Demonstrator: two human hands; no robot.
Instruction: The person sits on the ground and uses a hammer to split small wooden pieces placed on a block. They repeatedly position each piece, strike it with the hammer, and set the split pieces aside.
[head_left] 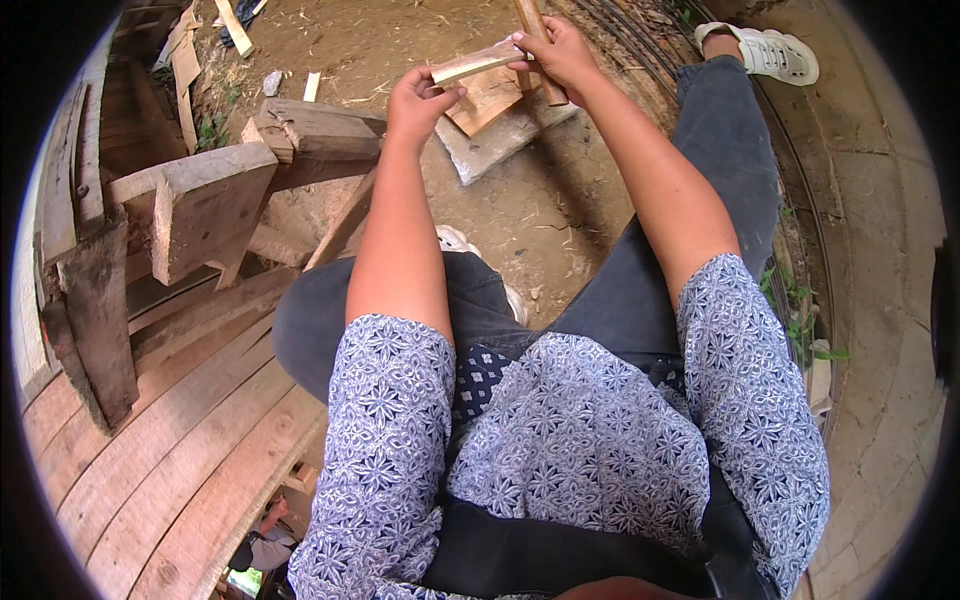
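Out in front of me, a short pale strip of wood (478, 63) spans both hands. Its left end lies between the thumb and fingers of my left hand (413, 108), which is closed on it. My right hand (562, 62) pinches the other end and also has a smooth brown wooden handle (531, 18) in its grip. That handle runs upward out of view, so whatever it belongs to is hidden. Just below the strip, a flat tan piece of wood (486, 105) rests on a pale stone slab (490, 155) on the dirt ground.
To my left stands a rough timber frame (215, 205) beside a bench of wooden planks (190, 440). Wood offcuts (235, 28) and a small stone (272, 83) lie on the dirt. Dark rods (630, 45) and a concrete surface (870, 230) run along the right.
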